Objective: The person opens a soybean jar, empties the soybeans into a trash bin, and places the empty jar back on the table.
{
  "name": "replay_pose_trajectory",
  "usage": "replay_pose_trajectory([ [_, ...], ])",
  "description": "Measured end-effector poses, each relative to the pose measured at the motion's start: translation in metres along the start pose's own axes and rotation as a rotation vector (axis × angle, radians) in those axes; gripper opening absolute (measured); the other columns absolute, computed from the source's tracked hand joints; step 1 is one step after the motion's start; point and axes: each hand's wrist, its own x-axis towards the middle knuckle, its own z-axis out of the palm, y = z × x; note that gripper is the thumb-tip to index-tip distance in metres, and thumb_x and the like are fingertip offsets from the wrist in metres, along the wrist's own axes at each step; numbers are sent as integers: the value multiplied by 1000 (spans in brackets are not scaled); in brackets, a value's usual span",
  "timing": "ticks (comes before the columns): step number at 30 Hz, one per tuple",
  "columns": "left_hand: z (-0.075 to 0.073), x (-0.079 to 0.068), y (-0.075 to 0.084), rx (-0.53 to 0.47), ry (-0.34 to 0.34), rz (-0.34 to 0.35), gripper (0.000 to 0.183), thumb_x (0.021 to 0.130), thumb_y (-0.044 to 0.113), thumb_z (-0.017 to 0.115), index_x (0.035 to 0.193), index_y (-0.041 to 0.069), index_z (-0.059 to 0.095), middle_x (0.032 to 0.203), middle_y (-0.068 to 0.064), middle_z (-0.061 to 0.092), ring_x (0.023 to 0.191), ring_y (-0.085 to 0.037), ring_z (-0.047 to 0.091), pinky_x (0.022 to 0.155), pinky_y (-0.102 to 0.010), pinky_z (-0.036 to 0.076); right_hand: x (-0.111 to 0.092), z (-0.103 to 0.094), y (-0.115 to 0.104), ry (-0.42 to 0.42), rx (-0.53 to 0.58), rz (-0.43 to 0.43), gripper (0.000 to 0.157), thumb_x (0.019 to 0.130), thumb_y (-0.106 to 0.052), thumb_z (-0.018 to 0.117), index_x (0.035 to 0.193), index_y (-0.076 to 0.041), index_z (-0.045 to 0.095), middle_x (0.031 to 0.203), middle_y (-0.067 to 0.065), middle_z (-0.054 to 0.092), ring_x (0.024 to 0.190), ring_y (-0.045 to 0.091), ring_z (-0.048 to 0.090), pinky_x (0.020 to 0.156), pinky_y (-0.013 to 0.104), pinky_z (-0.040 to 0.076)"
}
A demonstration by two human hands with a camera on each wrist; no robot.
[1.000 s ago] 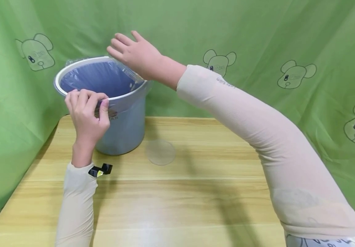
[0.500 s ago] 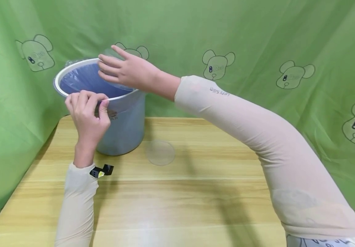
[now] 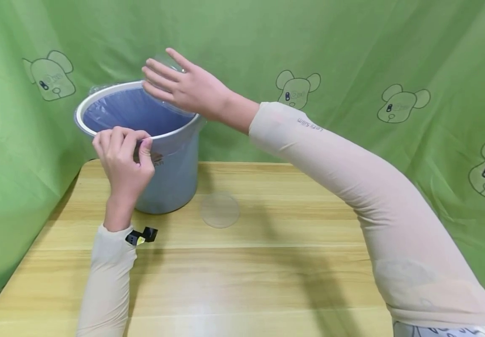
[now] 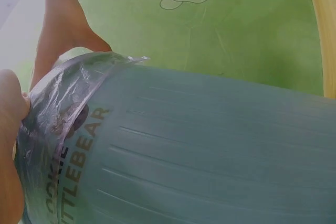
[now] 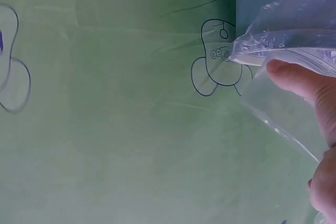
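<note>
A blue waste bin (image 3: 171, 180) with a white rim stands upright on the table, lined with a clear plastic bag (image 4: 79, 85). My left hand (image 3: 124, 161) grips the near rim, fingers over the edge and thumb outside. Above the bin's right side, my right hand (image 3: 192, 89) holds a clear plastic tub (image 5: 286, 106) tilted at the opening. In the right wrist view the thumb (image 5: 296, 77) presses on the tub's side; in the head view the hand hides most of it. The bin's bottom is out of sight.
A clear round lid (image 3: 220, 209) lies flat on the wooden table (image 3: 242, 281), just right of the bin. Green cloth (image 3: 352, 47) printed with bear heads hangs close behind the bin and at the left.
My right hand dipped left and down over the opening, then rose back to the right with the tub. Pale bits visible near the right rim earlier no longer show. My left hand keeps its grip.
</note>
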Motion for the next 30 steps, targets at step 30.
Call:
replay_pose_trajectory([
  [30, -20, 9, -18, -58, 77, -59, 39, 90, 33, 64, 78, -4, 70, 81, -23, 61, 87, -42, 45, 106, -34, 25, -131, 45, -69, 493, 1153, 926, 132, 53, -39, 101, 159, -10, 28, 162, 5, 38, 150, 18, 33, 128, 38, 13],
])
